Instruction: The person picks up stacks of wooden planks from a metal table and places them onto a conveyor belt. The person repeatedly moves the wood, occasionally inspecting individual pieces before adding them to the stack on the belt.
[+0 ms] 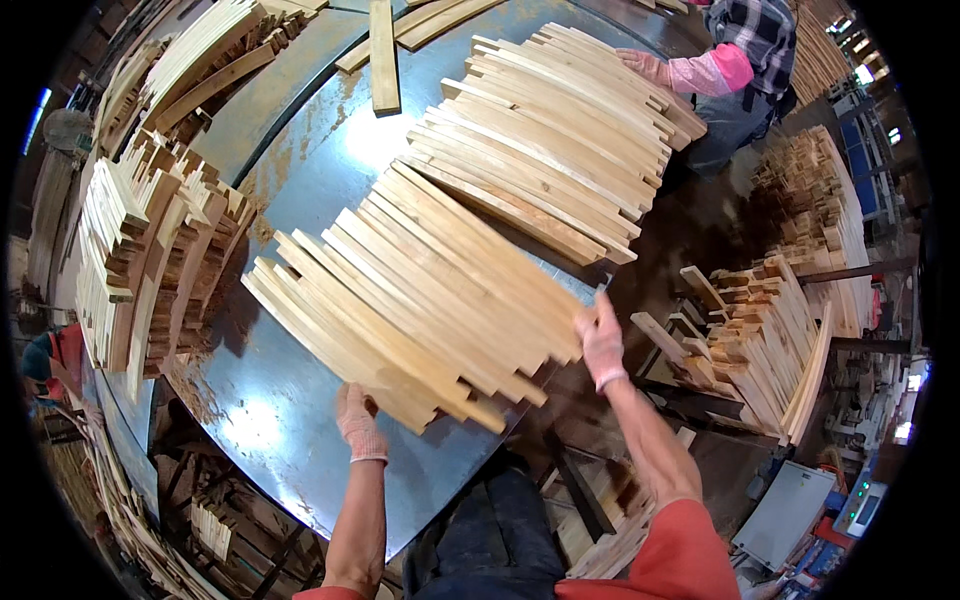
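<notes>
A row of long, pale wooden slats (pixel 430 290) lies side by side in front of me on the shiny metal tabletop (pixel 250 420). Their near ends are uneven. My left hand (pixel 360 422), in a light knitted glove, grips the near left edge of the row, its fingertips partly hidden by the wood. On the right, my gloved right hand (pixel 602 345) clasps the outer slat at its near end, thumb up along the side. Just beyond lies a second row of slats (pixel 550 130), touching or nearly touching the first at one corner.
Beyond the second row, a person in pink sleeves and gloves (pixel 650 68) touches its far end. Stacked slats (pixel 150 260) stand at the left, more in a rack (pixel 760 350) at the right. A loose board (pixel 383 60) lies at the back. Sawdust is scattered over the tabletop.
</notes>
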Tool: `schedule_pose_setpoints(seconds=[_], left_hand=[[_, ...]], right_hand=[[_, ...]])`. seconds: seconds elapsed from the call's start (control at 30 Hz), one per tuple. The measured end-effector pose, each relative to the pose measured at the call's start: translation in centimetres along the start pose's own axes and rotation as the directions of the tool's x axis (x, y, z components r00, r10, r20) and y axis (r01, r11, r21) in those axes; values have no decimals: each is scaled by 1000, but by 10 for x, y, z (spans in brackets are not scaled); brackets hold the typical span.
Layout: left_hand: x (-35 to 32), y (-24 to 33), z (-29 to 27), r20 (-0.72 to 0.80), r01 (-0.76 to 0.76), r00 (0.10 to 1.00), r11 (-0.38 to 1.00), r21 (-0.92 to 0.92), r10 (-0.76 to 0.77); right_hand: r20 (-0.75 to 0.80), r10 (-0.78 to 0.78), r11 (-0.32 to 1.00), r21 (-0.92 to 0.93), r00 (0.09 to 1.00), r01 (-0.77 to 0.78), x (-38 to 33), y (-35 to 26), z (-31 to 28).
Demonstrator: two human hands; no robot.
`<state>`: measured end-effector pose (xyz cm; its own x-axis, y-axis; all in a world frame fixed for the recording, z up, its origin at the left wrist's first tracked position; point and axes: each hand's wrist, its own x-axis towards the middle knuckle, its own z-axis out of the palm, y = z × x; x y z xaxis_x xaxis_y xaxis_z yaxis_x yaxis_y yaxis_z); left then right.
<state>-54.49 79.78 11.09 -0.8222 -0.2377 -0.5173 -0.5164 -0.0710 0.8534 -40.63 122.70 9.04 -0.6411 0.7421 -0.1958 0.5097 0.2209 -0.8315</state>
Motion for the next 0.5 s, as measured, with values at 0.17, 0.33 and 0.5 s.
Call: schedule_pose_setpoints(seconds=[0.17, 0.33, 0.5], left_hand=[[24, 4, -75, -43, -120, 990, 970, 211, 132], [92, -35, -145, 25, -288, 944, 790, 542, 328], [160, -35, -139, 24, -78, 997, 784, 616, 80]], right_hand=[[467, 72, 994, 34, 881, -99, -83, -2, 2], [510, -108, 982, -77, 854, 170, -3, -39, 44], [171, -176, 872, 484, 970, 73, 85, -40, 169]])
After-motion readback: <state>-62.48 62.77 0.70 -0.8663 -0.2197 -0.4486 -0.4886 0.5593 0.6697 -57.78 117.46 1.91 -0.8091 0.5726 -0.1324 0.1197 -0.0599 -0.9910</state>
